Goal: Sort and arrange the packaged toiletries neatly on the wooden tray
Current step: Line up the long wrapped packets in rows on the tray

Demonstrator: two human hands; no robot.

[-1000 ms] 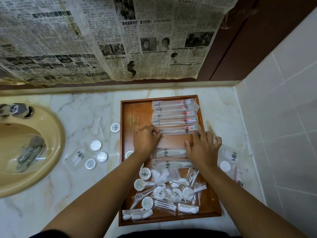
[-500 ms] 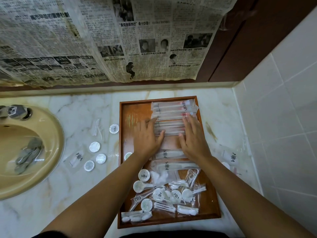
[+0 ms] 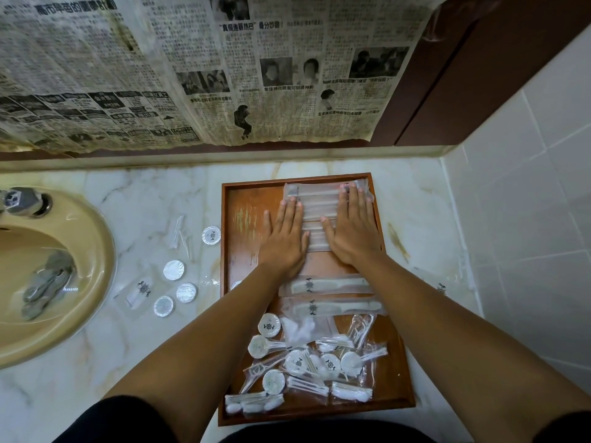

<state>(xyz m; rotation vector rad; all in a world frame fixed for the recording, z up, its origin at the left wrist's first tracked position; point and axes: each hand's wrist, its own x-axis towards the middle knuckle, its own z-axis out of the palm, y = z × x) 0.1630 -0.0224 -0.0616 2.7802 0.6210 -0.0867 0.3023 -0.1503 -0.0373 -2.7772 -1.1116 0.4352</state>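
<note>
sink (image 3: 96, 238) cut off left, packets (image 3: 319, 203) — part-covered

The wooden tray (image 3: 243, 251) is reddish-brown with a shiny varnish, worn pale and scratched in a patch at its far left. The long packets (image 3: 319, 206) at its far end are frosted, soft-looking plastic film; the small packets (image 3: 319, 362) at the near end are clear, crinkly film. Left of the tray, round discs (image 3: 173, 270) look like crimped silver foil. The counter (image 3: 144, 203) is glossy veined marble, the sink (image 3: 92, 251) smooth beige glaze, the tap (image 3: 19, 201) dull metal. The newspaper (image 3: 192, 75) is matt, yellowed and wrinkled; the wall tiles (image 3: 527, 219) are smooth.
</note>
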